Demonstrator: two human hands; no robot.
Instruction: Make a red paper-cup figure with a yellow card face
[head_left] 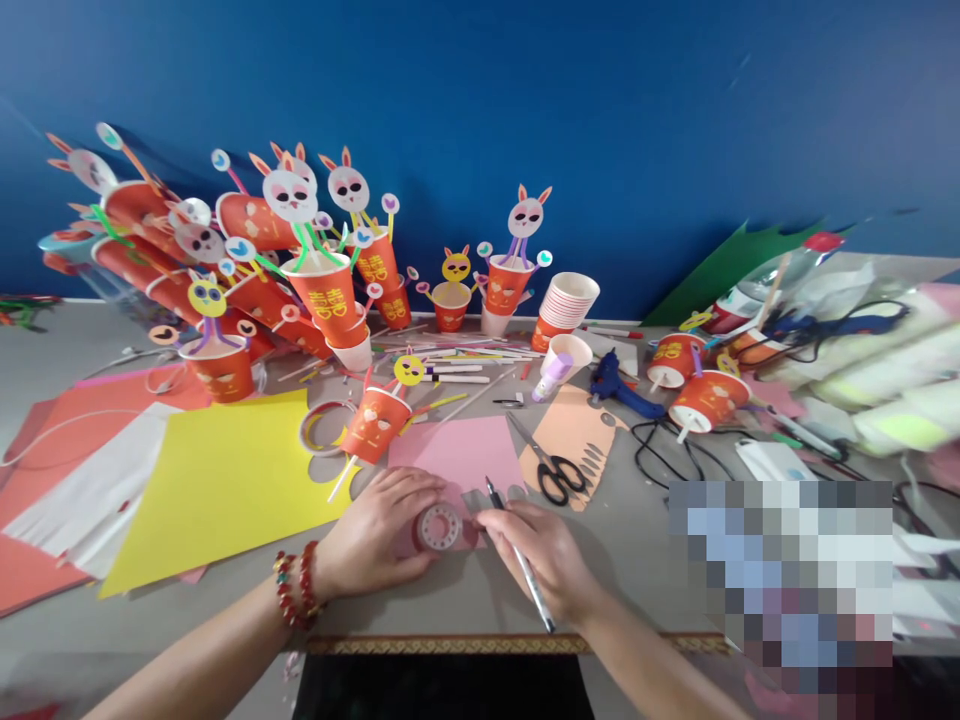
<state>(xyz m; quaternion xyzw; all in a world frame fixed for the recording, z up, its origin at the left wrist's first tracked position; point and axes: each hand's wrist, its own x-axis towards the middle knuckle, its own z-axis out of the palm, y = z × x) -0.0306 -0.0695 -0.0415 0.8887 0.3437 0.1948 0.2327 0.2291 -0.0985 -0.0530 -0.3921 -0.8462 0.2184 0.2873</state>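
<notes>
My left hand [386, 530], with beaded bracelets at its wrist, is curled around a small round disc [439, 526] that has a ring of little holes in its face. The disc lies flat on the near part of a pink paper sheet [469, 450]. Between the fingers of my right hand [544, 560] is a pen [529, 570], its dark tip pointing up and away from me. That hand rests just right of the disc, at the sheet's near right edge. Black-handled scissors [559, 478] lie beyond it, partly on an orange paper sheet [562, 425].
Yellow paper [225, 490] spreads to the left. Decorated red paper cups [322, 290] with rabbit faces crowd the back left. Further right are stacked cups [566, 305], a glue stick [551, 375], a blue glue gun [622, 385] and black cables [675, 460]. A tape roll [319, 425] lies behind my left hand.
</notes>
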